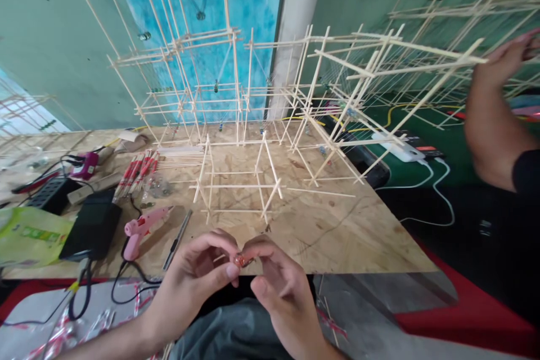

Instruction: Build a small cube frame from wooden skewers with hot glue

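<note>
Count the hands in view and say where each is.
3: the wearer's left hand and right hand, both at a small shiny orange piece, low in the middle; and another person's hand, at the far right edge. That person's other hand doesn't show.

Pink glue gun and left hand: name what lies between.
In the head view, a slim tool lies between the glue gun and the left hand.

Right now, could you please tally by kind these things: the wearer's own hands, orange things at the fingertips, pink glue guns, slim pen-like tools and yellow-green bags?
Own hands: 2 (left hand, right hand)
Small shiny orange thing: 1 visible
Pink glue gun: 1
Slim pen-like tool: 1
Yellow-green bag: 1
Total: 6
</note>
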`<state>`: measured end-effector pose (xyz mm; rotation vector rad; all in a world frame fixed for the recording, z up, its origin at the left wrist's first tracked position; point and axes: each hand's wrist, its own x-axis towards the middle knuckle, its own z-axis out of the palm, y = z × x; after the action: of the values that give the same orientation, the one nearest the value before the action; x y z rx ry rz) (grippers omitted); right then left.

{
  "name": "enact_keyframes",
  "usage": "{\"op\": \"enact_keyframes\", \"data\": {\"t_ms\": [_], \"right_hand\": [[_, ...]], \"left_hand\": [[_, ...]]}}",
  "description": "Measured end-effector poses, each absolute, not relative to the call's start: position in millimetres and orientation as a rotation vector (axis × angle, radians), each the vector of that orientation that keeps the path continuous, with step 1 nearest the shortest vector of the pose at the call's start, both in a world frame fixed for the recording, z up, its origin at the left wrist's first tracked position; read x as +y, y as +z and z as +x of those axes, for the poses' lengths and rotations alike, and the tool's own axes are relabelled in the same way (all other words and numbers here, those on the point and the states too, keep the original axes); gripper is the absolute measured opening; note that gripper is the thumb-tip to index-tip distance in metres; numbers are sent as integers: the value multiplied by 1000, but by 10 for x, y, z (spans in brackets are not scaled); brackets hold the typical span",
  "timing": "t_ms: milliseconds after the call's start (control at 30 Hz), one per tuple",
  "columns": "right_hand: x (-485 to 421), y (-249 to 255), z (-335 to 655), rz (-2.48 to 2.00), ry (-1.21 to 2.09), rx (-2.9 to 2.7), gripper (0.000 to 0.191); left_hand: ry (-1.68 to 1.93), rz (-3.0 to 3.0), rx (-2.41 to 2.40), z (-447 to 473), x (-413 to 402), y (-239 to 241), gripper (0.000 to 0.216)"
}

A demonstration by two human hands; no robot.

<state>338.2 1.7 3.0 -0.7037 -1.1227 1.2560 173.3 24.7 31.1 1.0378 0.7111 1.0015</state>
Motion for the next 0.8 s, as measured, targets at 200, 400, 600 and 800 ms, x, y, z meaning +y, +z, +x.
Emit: {"op": "enact_keyframes", "data": {"t_ms": [200,400,600,800], "right_hand": [[48,106,3451,-875,863,-1292,11],[77,100,3452,-885,852,-1310,12],[46,94,3464,-889,826,-1343,17],[67,175,3497,-891,916,-1314,10]], "left_hand": [[954,944,737,1724,214,257,7],[969,860,757,1776,195,302,14],[995,839,799,1791,191,287,21],[1013,881,778,1795,195,264,14]]}}
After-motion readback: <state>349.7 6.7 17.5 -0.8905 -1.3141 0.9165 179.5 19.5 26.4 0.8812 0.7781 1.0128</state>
